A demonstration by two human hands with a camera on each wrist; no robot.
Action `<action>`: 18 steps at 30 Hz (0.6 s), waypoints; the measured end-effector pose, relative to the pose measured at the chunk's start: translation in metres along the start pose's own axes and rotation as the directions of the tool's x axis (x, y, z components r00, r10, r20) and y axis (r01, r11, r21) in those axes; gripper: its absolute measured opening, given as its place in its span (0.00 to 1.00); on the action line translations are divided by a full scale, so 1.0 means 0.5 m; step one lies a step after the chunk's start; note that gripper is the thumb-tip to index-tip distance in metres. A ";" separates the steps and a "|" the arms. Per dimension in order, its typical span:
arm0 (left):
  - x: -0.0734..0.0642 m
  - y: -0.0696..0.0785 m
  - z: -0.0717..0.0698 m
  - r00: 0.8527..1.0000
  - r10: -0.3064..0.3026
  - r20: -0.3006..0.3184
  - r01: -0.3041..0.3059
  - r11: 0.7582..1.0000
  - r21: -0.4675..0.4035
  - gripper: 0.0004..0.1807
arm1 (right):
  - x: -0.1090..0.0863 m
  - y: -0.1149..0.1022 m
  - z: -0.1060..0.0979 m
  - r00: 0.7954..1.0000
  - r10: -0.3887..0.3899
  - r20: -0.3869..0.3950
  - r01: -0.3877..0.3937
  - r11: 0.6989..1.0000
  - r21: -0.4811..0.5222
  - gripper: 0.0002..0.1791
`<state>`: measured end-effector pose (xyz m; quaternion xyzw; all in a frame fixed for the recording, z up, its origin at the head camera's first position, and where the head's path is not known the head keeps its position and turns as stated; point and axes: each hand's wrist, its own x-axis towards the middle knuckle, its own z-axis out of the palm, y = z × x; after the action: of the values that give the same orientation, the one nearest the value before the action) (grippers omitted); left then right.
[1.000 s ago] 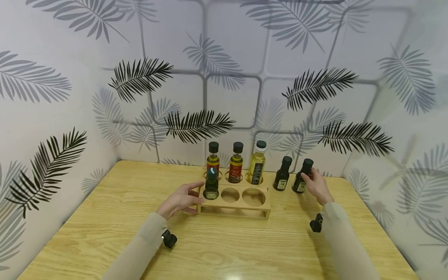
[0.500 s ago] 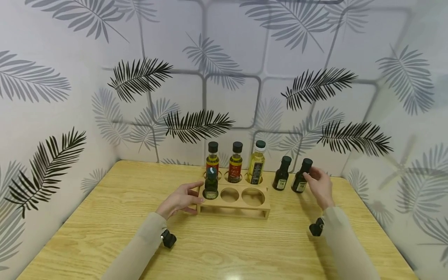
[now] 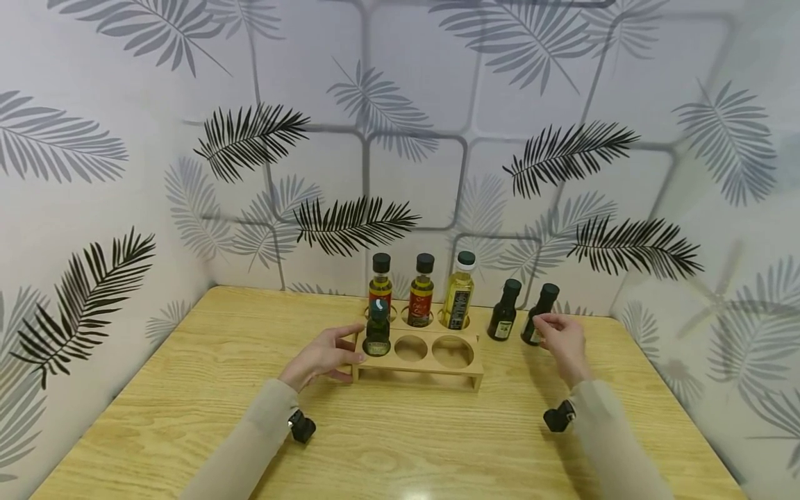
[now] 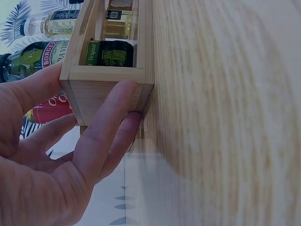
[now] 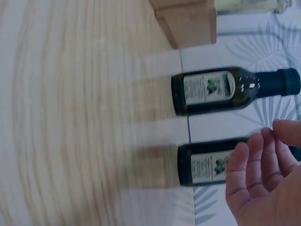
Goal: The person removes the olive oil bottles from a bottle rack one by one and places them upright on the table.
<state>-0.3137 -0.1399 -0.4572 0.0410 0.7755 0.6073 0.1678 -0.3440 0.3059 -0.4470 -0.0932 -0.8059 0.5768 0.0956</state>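
Note:
My left hand [image 3: 325, 355] rests against the left end of a two-tier wooden bottle rack [image 3: 419, 371], its extended fingers touching the end panel in the left wrist view. A small green olive oil bottle [image 3: 378, 330] stands in the front-left hole. Behind it, two red-labelled oil bottles [image 3: 421, 295] and a pale yellow oil bottle [image 3: 459, 298] fill the back row. My right hand [image 3: 562, 344] hovers in front of the rightmost dark olive oil bottle [image 3: 545, 298], fingers loosely bent and holding nothing. In the right wrist view it covers part of that bottle [image 5: 207, 165].
Another dark olive oil bottle [image 3: 503, 312] stands between the rack and the rightmost one. Two front holes [image 3: 410, 348] of the rack hold no bottle. The wooden table [image 3: 400, 437] meets a leaf-patterned wall [image 3: 412, 173] behind the bottles.
My right hand has come away from the side of the rightmost dark bottle and moved slightly lower, in front of it. That bottle stays in place. The left hand has not moved.

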 end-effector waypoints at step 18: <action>-0.003 0.002 0.003 1.000 -0.004 -0.001 0.004 1.000 -0.002 0.38 | -0.066 -0.048 0.115 0.954 0.025 0.300 -0.075 0.985 0.157 0.22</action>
<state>-0.3120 -0.1385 -0.4562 0.0389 0.7751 0.6076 0.1689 -0.3282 0.2373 -0.4443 -0.0176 -0.7576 0.6516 -0.0339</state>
